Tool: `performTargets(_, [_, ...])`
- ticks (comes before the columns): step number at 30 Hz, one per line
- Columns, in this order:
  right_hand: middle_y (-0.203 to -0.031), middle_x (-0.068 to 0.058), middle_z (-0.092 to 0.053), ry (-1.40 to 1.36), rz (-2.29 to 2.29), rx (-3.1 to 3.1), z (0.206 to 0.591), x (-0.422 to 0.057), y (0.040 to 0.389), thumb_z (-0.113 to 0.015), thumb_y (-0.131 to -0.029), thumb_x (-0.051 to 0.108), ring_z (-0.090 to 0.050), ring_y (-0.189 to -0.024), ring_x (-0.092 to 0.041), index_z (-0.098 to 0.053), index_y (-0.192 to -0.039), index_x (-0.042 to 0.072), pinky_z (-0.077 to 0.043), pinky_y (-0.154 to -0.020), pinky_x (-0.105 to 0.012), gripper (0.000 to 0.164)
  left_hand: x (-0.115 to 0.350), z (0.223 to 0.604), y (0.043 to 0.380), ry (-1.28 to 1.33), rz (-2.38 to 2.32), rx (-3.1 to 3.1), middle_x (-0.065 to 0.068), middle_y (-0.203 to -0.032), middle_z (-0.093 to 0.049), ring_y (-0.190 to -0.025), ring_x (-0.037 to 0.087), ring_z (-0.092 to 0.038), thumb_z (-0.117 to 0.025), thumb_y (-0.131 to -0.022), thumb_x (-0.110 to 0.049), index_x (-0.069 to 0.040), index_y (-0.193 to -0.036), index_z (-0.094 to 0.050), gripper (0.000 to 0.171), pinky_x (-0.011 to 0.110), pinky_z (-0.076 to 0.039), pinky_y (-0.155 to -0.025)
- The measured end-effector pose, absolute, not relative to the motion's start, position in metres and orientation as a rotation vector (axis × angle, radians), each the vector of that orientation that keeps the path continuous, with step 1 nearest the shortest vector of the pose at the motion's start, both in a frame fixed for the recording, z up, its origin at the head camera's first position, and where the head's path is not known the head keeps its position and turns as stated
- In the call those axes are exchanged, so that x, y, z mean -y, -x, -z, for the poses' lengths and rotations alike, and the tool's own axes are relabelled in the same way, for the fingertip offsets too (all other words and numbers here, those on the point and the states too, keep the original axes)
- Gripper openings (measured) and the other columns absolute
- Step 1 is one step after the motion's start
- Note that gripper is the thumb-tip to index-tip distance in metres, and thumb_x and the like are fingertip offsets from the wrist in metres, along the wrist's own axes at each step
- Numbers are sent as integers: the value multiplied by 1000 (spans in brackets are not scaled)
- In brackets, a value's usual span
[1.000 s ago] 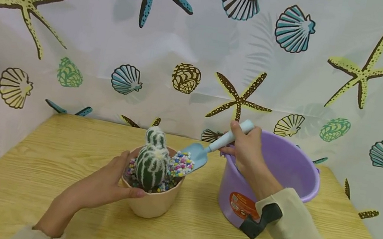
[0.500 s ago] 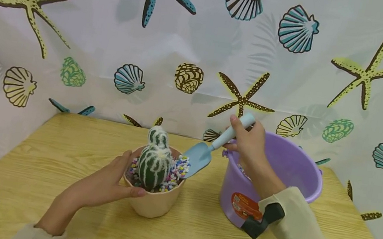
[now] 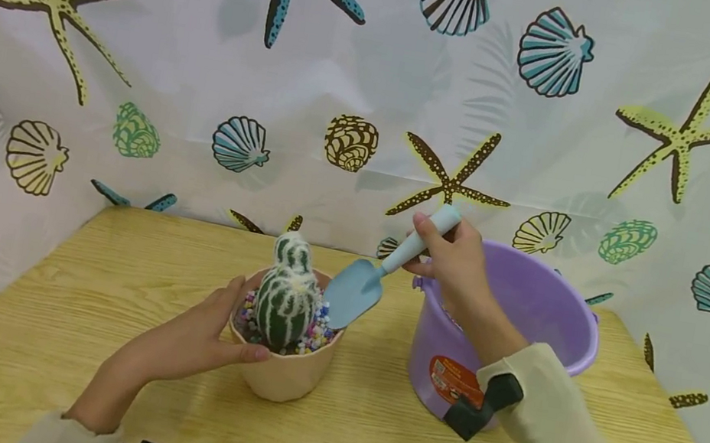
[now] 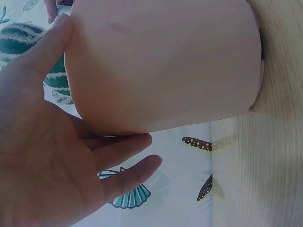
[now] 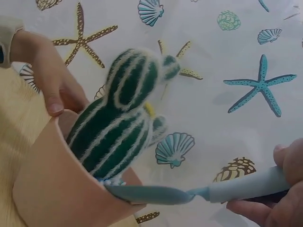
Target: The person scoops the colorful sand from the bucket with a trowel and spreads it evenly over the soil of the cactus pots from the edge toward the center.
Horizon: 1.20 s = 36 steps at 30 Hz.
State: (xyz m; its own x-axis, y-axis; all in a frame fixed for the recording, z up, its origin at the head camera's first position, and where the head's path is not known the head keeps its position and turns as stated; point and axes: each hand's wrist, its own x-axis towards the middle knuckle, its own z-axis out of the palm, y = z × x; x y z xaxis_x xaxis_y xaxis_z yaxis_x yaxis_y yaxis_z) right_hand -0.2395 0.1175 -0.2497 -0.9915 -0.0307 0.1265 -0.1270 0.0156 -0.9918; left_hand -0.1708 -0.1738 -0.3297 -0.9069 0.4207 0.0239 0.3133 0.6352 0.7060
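A peach flowerpot (image 3: 284, 381) stands on the table, holding a green cactus (image 3: 286, 311) with white fuzzy stripes and small multicoloured pebbles (image 3: 317, 339). My left hand (image 3: 190, 339) holds the pot at its left side, thumb at the near rim; in the left wrist view its fingers (image 4: 125, 153) lie along the pot wall. My right hand (image 3: 459, 265) grips the handle of a light blue trowel (image 3: 353, 295). The trowel's blade tilts down over the pot's right rim, its tip by the pebbles. No pebbles show on the blade.
A purple bucket (image 3: 438, 359) with an orange label stands right of the pot, under my right forearm; some pebbles show inside. The wooden table (image 3: 130, 279) meets a sheet (image 3: 306, 90) printed with starfish and shells at the back.
The pebbles heaped on the trowel have slid off into the pot. My right hand has tipped the trowel steeper, then shifted slightly left. My left hand stays on the pot.
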Motion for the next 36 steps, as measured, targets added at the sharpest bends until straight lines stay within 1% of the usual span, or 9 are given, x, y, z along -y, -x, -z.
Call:
performTargets(4, [-99,-8,-52,-174,-2181,2234,252,-117,237,-52,-99,20,-65,-78,-13,-48,-100,3,-58,-63,-27,18,173,330,171,-623,-1143,-2700,19,-159,-7,-143,47,-9,-65,-87,-47,-10,-154,3,103,68,-23,-106])
performTargets(9, [-96,-9,-51,-203,-2113,2247,245,-123,236,-48,-100,23,-63,-78,-14,-47,-98,2,-59,-70,-32,21,172,330,172,-640,-1146,-2696,17,-160,-7,-143,47,-8,-65,-87,-47,-12,-154,5,102,68,-22,-106])
performTargets(15, [-100,-13,-54,-223,-2079,2208,241,-127,236,-50,-100,23,-62,-79,-13,-47,-97,5,-59,-71,-33,18,170,329,172,-641,-1144,-2697,17,-160,-7,-143,46,-7,-65,-87,-47,-11,-153,5,103,68,-22,-106])
performTargets(18, [-99,-11,-54,-203,-2103,2216,246,-124,236,-50,-99,22,-61,-80,-13,-48,-98,4,-59,-72,-32,18,170,328,172,-632,-1135,-2703,18,-160,-7,-143,46,-8,-65,-87,-47,-9,-153,5,103,67,-22,-107])
performTargets(22, [-100,-9,-51,-187,-2142,2225,252,-122,236,-49,-100,21,-61,-83,-15,-47,-102,2,-58,-72,-31,19,170,328,172,-596,-1103,-2711,23,-158,-4,-143,48,-9,-64,-86,-50,-3,-152,6,107,67,-22,-106])
performTargets(25, [-101,-11,-52,-183,-2142,2217,251,-124,237,-49,-100,22,-61,-83,-16,-47,-104,2,-58,-71,-31,20,171,327,172,-556,-1079,-2724,27,-157,-5,-142,49,-11,-65,-85,-52,0,-151,6,110,67,-23,-106])
performTargets(29, [-99,-10,-54,-177,-2109,2222,247,-129,237,-48,-100,23,-63,-82,-14,-48,-102,2,-58,-74,-35,21,175,327,173,-513,-1051,-2759,29,-155,-13,-139,50,-19,-66,-83,-55,2,-152,-2,110,66,-29,-104])
performTargets(33, [-97,-9,-55,-184,-2106,2226,246,-134,238,-48,-100,24,-63,-82,-13,-49,-101,1,-58,-79,-37,23,180,327,173,-512,-1063,-2757,31,-153,-18,-136,50,-27,-67,-83,-53,4,-151,-6,107,63,-36,-100])
performTargets(36, [-97,-8,-55,-177,-2128,2216,247,-137,239,-48,-100,24,-63,-82,-13,-49,-101,2,-58,-78,-35,22,183,327,174,-519,-1088,-2733,30,-153,-19,-134,50,-31,-67,-84,-49,4,-151,-7,105,60,-40,-98])
